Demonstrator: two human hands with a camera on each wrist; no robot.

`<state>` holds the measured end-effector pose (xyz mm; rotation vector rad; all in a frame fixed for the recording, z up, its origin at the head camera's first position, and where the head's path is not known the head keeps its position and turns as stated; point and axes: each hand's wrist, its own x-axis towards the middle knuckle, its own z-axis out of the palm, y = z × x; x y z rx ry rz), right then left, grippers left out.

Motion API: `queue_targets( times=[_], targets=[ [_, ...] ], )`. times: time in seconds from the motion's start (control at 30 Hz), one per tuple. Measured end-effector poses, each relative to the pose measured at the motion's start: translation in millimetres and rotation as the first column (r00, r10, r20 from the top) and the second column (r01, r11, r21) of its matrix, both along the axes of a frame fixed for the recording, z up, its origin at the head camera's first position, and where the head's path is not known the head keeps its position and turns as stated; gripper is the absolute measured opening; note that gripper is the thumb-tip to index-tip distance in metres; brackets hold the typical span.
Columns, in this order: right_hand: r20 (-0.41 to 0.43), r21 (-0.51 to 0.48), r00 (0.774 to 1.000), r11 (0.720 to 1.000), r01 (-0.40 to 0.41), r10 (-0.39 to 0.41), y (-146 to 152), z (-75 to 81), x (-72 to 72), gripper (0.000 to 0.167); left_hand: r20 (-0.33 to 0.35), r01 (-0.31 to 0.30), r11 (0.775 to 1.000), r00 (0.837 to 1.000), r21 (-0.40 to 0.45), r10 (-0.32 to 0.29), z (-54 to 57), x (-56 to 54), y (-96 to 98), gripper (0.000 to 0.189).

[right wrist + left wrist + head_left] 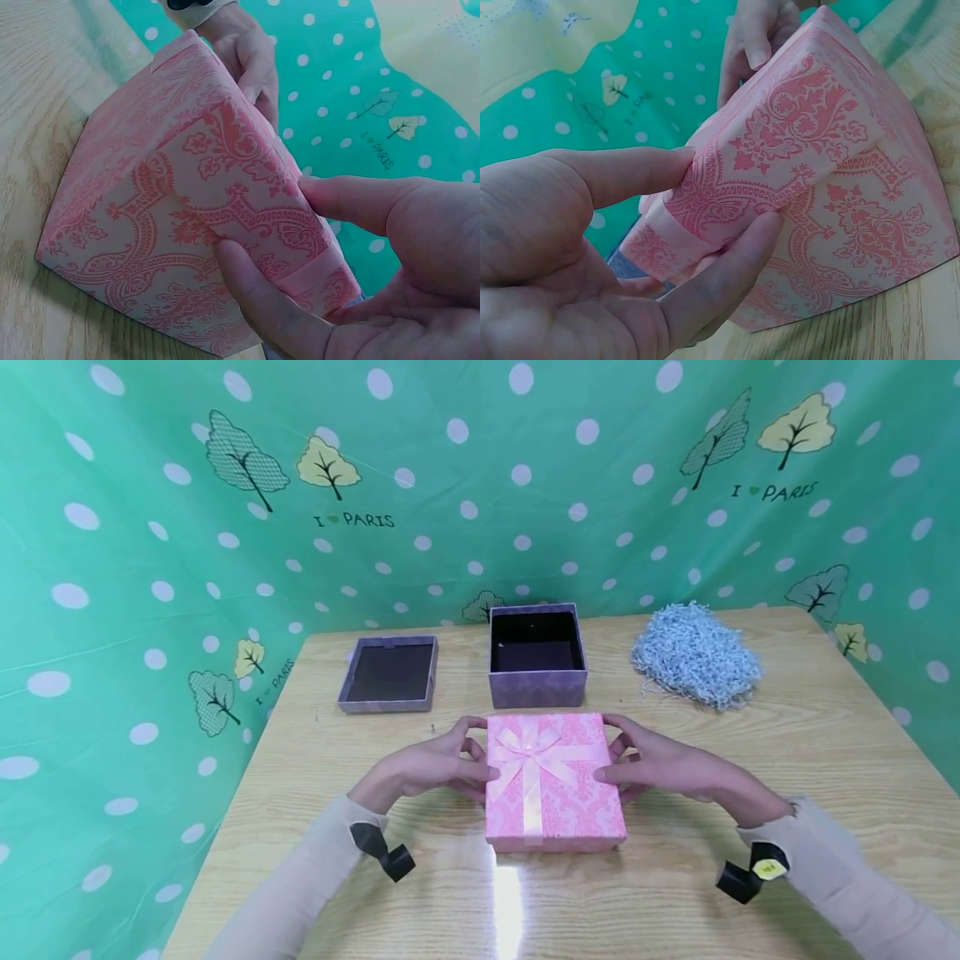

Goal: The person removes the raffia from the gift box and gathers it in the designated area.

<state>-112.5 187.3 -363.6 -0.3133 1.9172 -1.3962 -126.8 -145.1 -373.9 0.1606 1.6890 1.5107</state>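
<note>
A pink gift box [558, 806] patterned with damask scrolls stands on the table in front of me. Its lid [810, 112] sits over the box's lower part [855, 247], and a pale pink ribbon bow [531, 756] is on top. My left hand [435, 766] pinches the lid's left side, thumb at the top edge and fingertips at the lid's lower rim. On the opposite side, my right hand [663, 764] holds the lid likewise, as the thumb and finger in the right wrist view show. The box's inside is hidden.
Behind the pink box stands an uncovered purple box [537, 689] with a dark interior. A shallow purple lid [390, 672] lies upturned to its left. Light blue shredded paper [697, 656] is heaped at the back right. A green dotted cloth [517, 497] hangs behind the wooden table [420, 910].
</note>
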Motion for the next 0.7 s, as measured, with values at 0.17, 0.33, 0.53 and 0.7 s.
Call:
queue_targets(
  times=[0.17, 0.33, 0.53, 0.7],
  targets=[
    [-0.005, -0.014, 1.0, 1.0, -0.002, 0.002, 1, 1.3, 0.2, 0.091, -0.004, 0.0, 1.0, 1.0, 0.003, 0.0, 3.3, 0.1, 0.4, 0.081],
    [-0.004, -0.016, 1.0, 1.0, 0.0, 0.0, 2, 2.4, 0.3, 0.091, -0.006, -0.002, 1.0, 1.0, -0.021, 0.002, 6.6, 0.3, 1.5, 0.082],
    [-0.013, -0.006, 1.0, 1.0, -0.003, 0.003, 3, 4.8, -0.1, 0.09, -0.016, -0.007, 0.999, 1.0, -0.036, 0.006, 13.0, 1.5, 2.5, 0.083],
    [-0.033, 0.015, 0.999, 1.0, 0.008, -0.007, 4, 12.5, -0.7, 0.089, -0.04, -0.004, 1.0, 0.999, -0.025, 0.003, 25.3, 2.0, 1.7, 0.081]
  ],
)
